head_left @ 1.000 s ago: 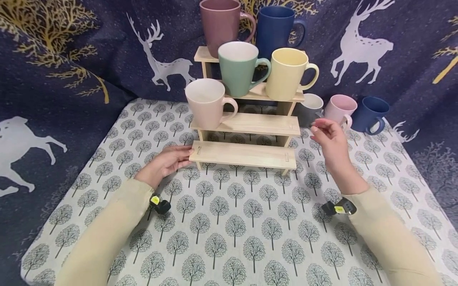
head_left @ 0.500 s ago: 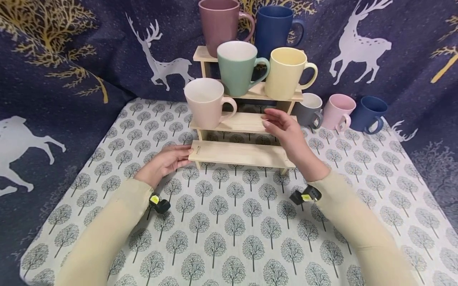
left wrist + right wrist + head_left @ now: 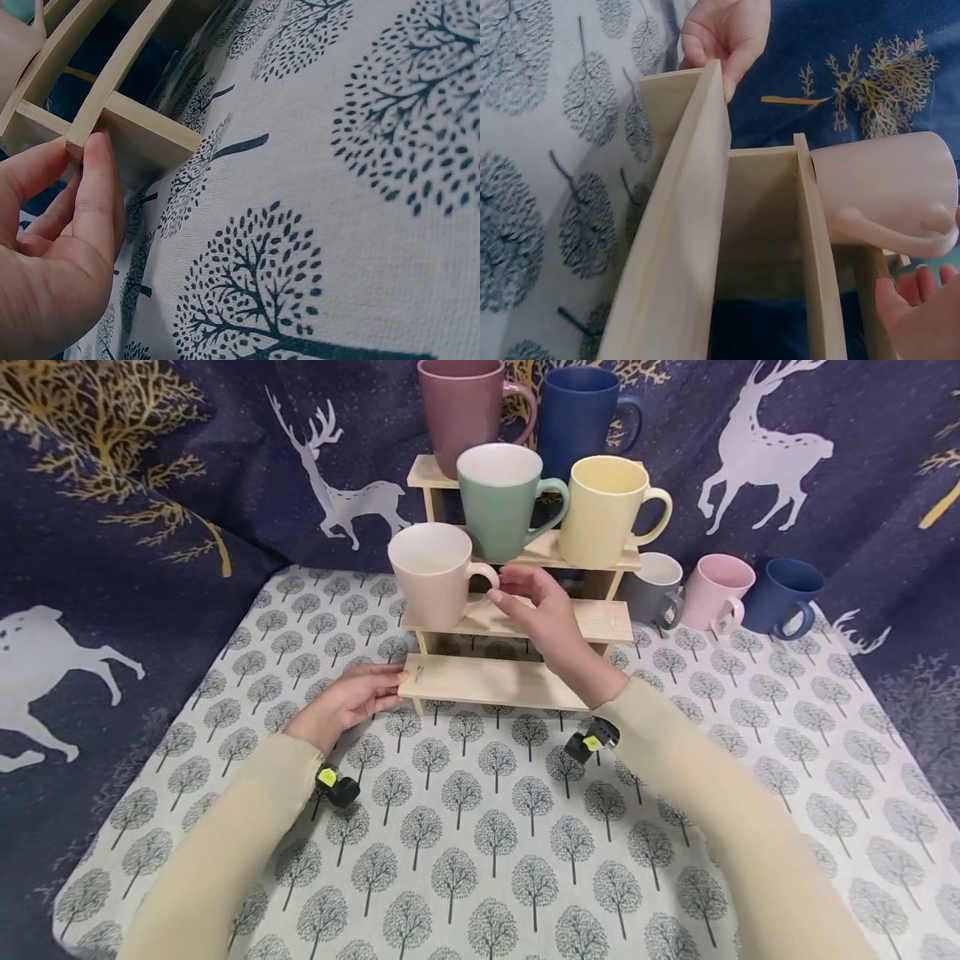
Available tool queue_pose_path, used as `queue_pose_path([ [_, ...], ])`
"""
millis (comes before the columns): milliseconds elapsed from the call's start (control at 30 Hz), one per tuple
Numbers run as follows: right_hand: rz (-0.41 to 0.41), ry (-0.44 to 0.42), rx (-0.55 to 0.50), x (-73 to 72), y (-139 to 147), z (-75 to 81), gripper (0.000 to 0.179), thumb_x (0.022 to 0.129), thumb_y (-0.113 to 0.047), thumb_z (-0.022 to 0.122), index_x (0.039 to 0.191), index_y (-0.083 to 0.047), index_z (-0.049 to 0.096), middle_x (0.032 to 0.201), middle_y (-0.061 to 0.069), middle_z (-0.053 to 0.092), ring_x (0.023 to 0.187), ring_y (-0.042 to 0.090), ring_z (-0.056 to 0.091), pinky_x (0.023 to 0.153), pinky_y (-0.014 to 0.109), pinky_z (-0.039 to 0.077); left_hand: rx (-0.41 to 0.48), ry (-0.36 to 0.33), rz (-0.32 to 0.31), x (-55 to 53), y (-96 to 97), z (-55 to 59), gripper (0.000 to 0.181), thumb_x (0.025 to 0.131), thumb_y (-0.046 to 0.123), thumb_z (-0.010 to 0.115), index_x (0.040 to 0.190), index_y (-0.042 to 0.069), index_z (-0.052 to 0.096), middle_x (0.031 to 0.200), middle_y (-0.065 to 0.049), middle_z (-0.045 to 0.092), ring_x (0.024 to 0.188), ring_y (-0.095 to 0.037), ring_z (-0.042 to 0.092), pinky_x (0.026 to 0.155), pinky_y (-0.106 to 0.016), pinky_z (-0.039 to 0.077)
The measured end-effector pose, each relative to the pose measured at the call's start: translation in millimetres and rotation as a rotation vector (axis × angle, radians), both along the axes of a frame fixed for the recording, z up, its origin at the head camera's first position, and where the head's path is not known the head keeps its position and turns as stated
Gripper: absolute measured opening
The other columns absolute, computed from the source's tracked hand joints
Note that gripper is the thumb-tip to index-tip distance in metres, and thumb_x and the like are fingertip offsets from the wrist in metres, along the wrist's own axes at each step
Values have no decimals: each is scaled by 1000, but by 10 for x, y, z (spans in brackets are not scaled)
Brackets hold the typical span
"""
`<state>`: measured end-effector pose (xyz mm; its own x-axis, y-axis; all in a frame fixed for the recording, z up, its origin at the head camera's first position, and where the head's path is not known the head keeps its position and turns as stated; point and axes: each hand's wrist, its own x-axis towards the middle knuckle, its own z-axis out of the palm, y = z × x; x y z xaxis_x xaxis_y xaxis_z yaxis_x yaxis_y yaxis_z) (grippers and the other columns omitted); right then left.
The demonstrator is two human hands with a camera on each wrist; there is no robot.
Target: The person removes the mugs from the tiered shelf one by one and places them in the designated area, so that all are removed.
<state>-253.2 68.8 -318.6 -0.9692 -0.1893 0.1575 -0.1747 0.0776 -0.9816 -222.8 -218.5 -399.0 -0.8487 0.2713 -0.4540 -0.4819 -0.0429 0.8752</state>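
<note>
My left hand (image 3: 351,700) pinches the left end of the lowest board of a stepped wooden shelf (image 3: 487,681), thumb above and fingers below, as the left wrist view shows. On the step above that board stands a pale pink mug (image 3: 429,578), its handle pointing right. My right hand (image 3: 542,612) is at that handle with thumb and fingers parted. In the right wrist view its fingertips (image 3: 889,296) lie just beside the mug handle, not curled round it. A green mug (image 3: 497,510) and a yellow mug (image 3: 600,518) stand one step higher.
The top step holds a mauve mug (image 3: 461,418) and a navy mug (image 3: 573,422). Right of the shelf, a grey mug (image 3: 648,593), a pink mug (image 3: 708,597) and a dark blue mug (image 3: 776,602) stand on the tree-print cloth (image 3: 450,860). A deer-print curtain (image 3: 225,468) hangs behind.
My right hand has moved left from in front of the grey and pink mugs, across the shelf, to the pale pink mug's handle. The left hand has stayed on the lowest board.
</note>
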Motion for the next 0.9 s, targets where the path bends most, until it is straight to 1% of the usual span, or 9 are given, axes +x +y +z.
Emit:
queue_pose_path([
  [100,1,13,0,-30,-79,4,45,95,-11,71,136,2,57,135,23,62,116,15,60,97,18,56,0,-5,3,4,5,4,61,104,1,51,157,-6,23,92,6,74,83,-7,75,87,-12,63],
  [167,10,19,9,-38,-126,-2,42,95,-10,72,133,2,59,130,22,64,113,14,59,93,17,55,-2,-10,6,8,5,9,61,104,1,51,157,-6,23,92,6,74,82,-7,75,87,-12,64],
  [233,11,23,13,-40,-168,-9,35,95,-9,72,126,3,60,120,16,65,110,13,59,87,15,54,-4,-9,4,8,3,12,61,104,1,51,157,-6,23,92,6,74,82,-6,75,87,-11,64],
  [333,9,19,-2,-41,-219,-15,26,97,-8,69,118,3,59,110,7,63,104,10,58,82,14,53,-3,-4,0,6,5,16,60,104,2,51,157,-7,24,92,6,74,82,-6,75,86,-11,64],
  [400,6,15,-19,-40,-244,-12,26,98,-9,68,119,4,59,109,5,63,101,8,58,83,14,54,4,-2,-1,4,3,17,61,104,2,52,157,-7,23,92,5,74,82,-7,75,86,-11,64],
  [467,0,12,-34,-41,-257,-3,29,100,-9,66,124,6,59,111,6,64,99,7,58,87,16,57,5,-2,-4,-1,7,23,62,104,2,52,157,-7,22,92,5,74,82,-7,75,86,-11,64],
  [600,-50,-12,-65,-43,-277,17,33,101,-9,64,129,8,59,108,6,64,93,4,59,92,20,62,1,-11,-1,-9,9,24,62,104,2,51,158,-6,22,91,6,74,81,-7,75,85,-11,64],
  [733,-104,-39,-88,-55,-294,26,27,100,-6,64,123,9,61,96,0,63,85,3,60,82,14,62,10,-26,6,-13,2,25,63,104,2,52,158,-5,22,91,5,75,81,-8,76,85,-12,64],
  [900,-125,-73,-129,-74,-303,26,20,100,-3,64,115,9,61,88,-3,61,79,4,59,69,9,58,6,-33,14,-16,6,17,63,103,2,53,158,-3,23,90,5,75,80,-8,76,84,-11,64],
])
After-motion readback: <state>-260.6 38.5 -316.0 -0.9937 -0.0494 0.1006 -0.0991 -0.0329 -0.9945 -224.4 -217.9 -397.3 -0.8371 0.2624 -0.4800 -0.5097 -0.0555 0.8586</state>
